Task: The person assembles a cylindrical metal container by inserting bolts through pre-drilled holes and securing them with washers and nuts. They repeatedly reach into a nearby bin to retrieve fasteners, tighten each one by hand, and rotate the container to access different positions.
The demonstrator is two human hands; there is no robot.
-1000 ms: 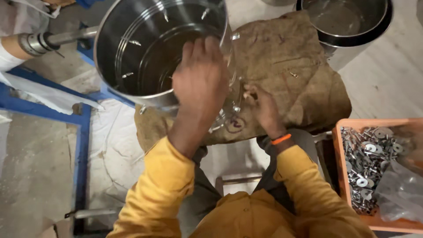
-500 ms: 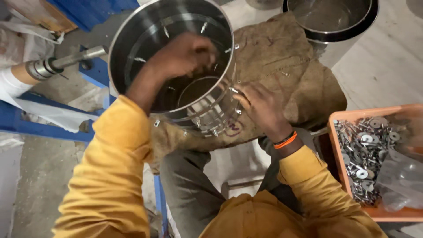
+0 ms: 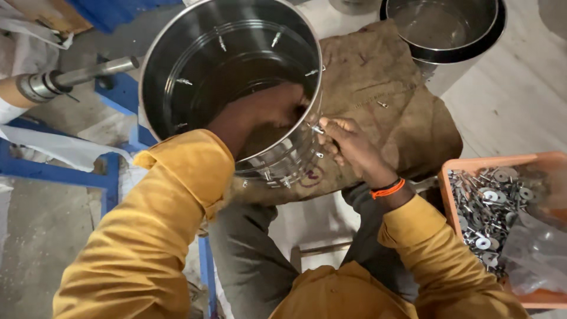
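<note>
A large shiny steel drum (image 3: 195, 53) lies tilted on a brown sackcloth (image 3: 384, 77), its open mouth toward me, with small bolts poking through its wall. My left hand (image 3: 277, 106) reaches inside the drum and presses against the inner wall near the rim; whether it holds anything is hidden. My right hand (image 3: 348, 142) is outside the drum at the same spot, fingers pinched on a small bolt (image 3: 318, 129) that sticks out of the wall. An orange band circles my right wrist.
An orange tray (image 3: 502, 162) of washers and bolts with a clear plastic bag sits at the right. A second steel drum (image 3: 449, 29) stands at the upper right. A blue metal frame (image 3: 112, 171) and a steel shaft (image 3: 77, 77) lie at the left.
My left hand has gone from the drum's rim deep inside it. My right hand has moved up to the outer wall and pinched a bolt. The view has shifted nearer.
</note>
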